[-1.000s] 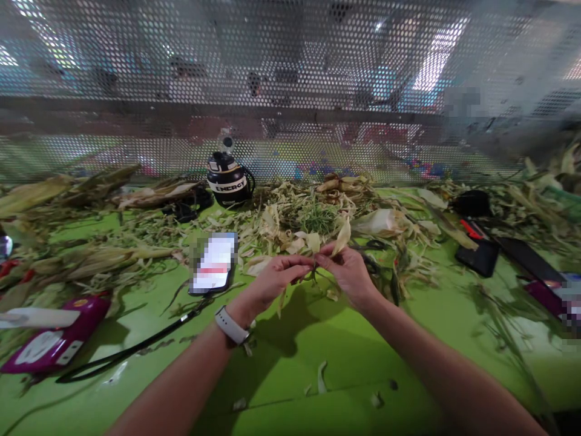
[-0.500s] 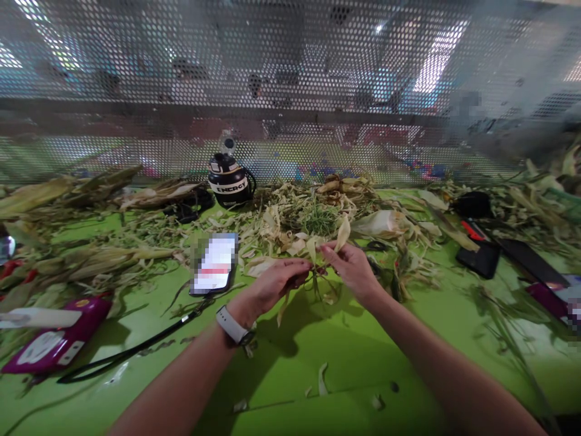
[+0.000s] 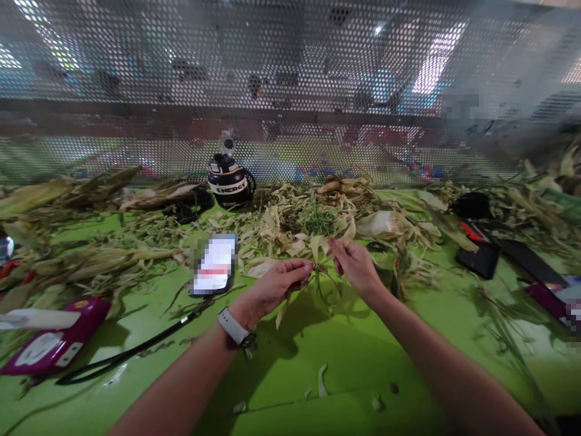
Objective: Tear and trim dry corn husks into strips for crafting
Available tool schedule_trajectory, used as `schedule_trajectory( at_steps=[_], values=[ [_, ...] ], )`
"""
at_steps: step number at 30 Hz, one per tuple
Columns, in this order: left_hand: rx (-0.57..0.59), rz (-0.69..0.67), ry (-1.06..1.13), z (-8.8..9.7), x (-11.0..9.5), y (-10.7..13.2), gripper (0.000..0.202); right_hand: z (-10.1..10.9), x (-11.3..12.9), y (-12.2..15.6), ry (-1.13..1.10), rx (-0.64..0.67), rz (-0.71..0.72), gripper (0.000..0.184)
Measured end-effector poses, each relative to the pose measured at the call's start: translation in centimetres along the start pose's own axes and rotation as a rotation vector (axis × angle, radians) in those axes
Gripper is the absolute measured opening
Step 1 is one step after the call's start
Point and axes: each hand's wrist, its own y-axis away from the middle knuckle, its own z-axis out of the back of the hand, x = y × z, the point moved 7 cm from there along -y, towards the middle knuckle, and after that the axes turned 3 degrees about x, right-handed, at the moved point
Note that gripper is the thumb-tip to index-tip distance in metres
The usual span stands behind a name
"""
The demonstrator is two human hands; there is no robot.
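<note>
Above the green table (image 3: 318, 345), my left hand (image 3: 276, 284) pinches a small bunch of thin green husk strips (image 3: 320, 284) that hang down from its fingertips. My right hand (image 3: 356, 263) is closed on a pale husk leaf (image 3: 348, 233) at the top of the same bunch, fingers pinched together. Both hands meet just in front of a heap of dry corn husks (image 3: 318, 212). A pale watch (image 3: 232, 326) sits on my left wrist.
A phone (image 3: 214, 263) with a black lanyard (image 3: 136, 348) lies left of my hands. A black mug (image 3: 229, 181) stands by the perforated metal screen (image 3: 290, 91). Unhusked cobs (image 3: 100, 260) lie at left, a purple packet (image 3: 54, 339) at lower left, black items (image 3: 481, 254) at right.
My right hand has drawn slightly up and away from the left, pulling the pale leaf. The left hand has stayed nearly in place with the hanging strips.
</note>
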Motion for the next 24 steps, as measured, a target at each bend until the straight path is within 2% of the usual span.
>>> schedule_trajectory(
  at_steps=[3,5,8,10,15,17,19,24],
  values=[
    [-0.086,-0.112,0.169,0.5,-0.8,-0.1,0.019,2.2,1.6,0.2,-0.019,-0.196,0.085,0.034],
    [-0.115,-0.171,0.236,0.8,-1.3,-0.2,0.019,2.9,2.8,0.7,0.011,-0.263,0.174,0.028],
    [-0.131,-0.187,0.262,1.1,-1.3,-0.3,0.018,1.3,4.2,1.2,0.213,-0.126,0.340,0.021],
    [-0.137,-0.196,0.257,1.2,-1.2,-0.3,0.017,0.0,4.3,1.4,0.332,-0.029,0.401,0.021],
    [-0.076,-0.179,0.043,0.3,-0.6,-0.3,0.017,-1.6,2.7,1.3,0.356,0.050,0.356,0.022],
    [-0.076,-0.176,-0.051,0.0,-0.4,-0.3,0.020,-1.7,2.5,1.4,0.333,0.036,0.366,0.023],
    [-0.092,-0.175,-0.104,-0.1,-0.3,-0.3,0.022,-1.5,2.9,1.7,0.384,-0.019,0.436,0.024],
    [-0.178,-0.147,-0.052,0.6,0.2,-0.5,0.027,-1.0,4.4,2.9,0.723,-0.180,0.631,0.019]
  ],
)
